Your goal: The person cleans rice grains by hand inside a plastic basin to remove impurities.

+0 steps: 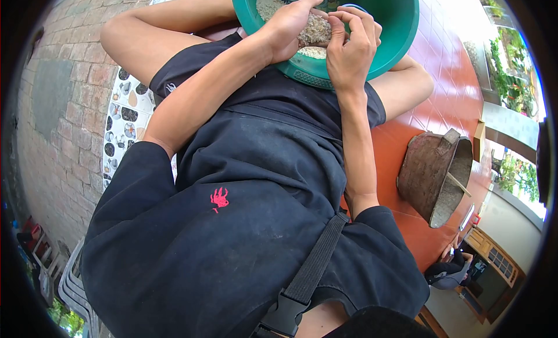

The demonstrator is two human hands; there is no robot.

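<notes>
A green basin (398, 33) rests on the person's crossed legs at the top of the view, with pale, rice-like grains (268, 5) inside. My left hand (289, 30) is cupped over the basin and holds a heap of these grains (315, 29) in its palm; its fingers are partly hidden. Right beside the heap is my right hand (353, 43), its fingers curled and the thumb drawn in near the fingertips. Whatever is between those fingertips is too small to tell.
On the red tiled floor (389, 158) at the right stands a worn, dark container (427, 169) with a stick (459, 185) in it. Another person (450, 271) is at the lower right. Brick paving (75, 105) and a pebble-patterned strip (129, 105) lie at the left.
</notes>
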